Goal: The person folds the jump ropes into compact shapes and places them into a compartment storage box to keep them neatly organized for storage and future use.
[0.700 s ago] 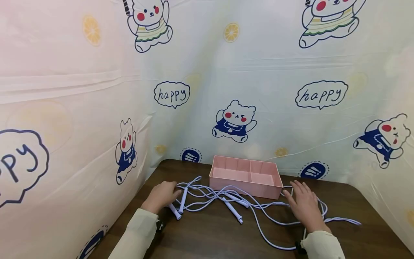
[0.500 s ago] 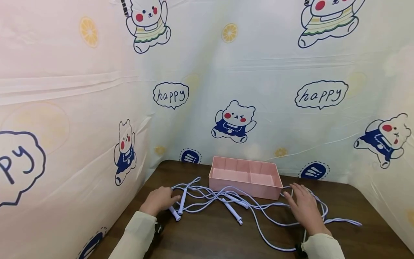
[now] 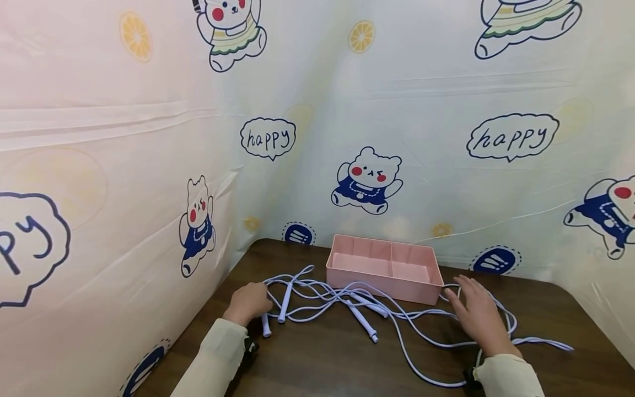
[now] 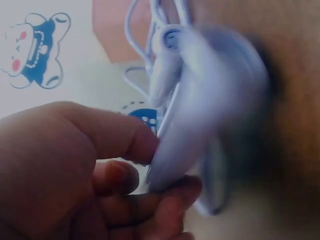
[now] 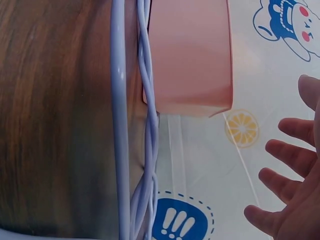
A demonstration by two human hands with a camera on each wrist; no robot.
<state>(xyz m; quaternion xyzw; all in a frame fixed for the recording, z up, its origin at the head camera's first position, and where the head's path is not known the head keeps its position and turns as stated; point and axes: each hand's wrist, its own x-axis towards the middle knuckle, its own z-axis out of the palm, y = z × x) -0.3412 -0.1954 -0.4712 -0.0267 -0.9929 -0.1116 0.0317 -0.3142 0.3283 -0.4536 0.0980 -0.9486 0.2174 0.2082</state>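
Tangled lavender skipping ropes (image 3: 342,295) lie across the dark wooden table, with several slim handles among the cords. Near the table's left side my left hand (image 3: 250,302) pinches the end of one skipping rope handle (image 3: 266,326). Up close in the left wrist view, that handle (image 4: 200,105) is blurred between thumb and fingers. A second handle (image 3: 286,302) lies just right of this hand. Over the cords at the right, my right hand (image 3: 480,317) has its fingers extended and spread, holding nothing. Fingers (image 5: 287,155) show apart from the cord (image 5: 119,100) in the right wrist view.
Behind the ropes stands a pink tray (image 3: 382,280) with a divider inside. Two more handles (image 3: 362,321) lie in front of it. A printed cloth (image 3: 421,127) hangs around the table's back and sides. Wood shows along the table's front (image 3: 317,364).
My left hand has closed its fingers on the handle, whose lower end has swung from slanting to nearly upright. My right hand stays over the cords. The head view has shifted slightly.
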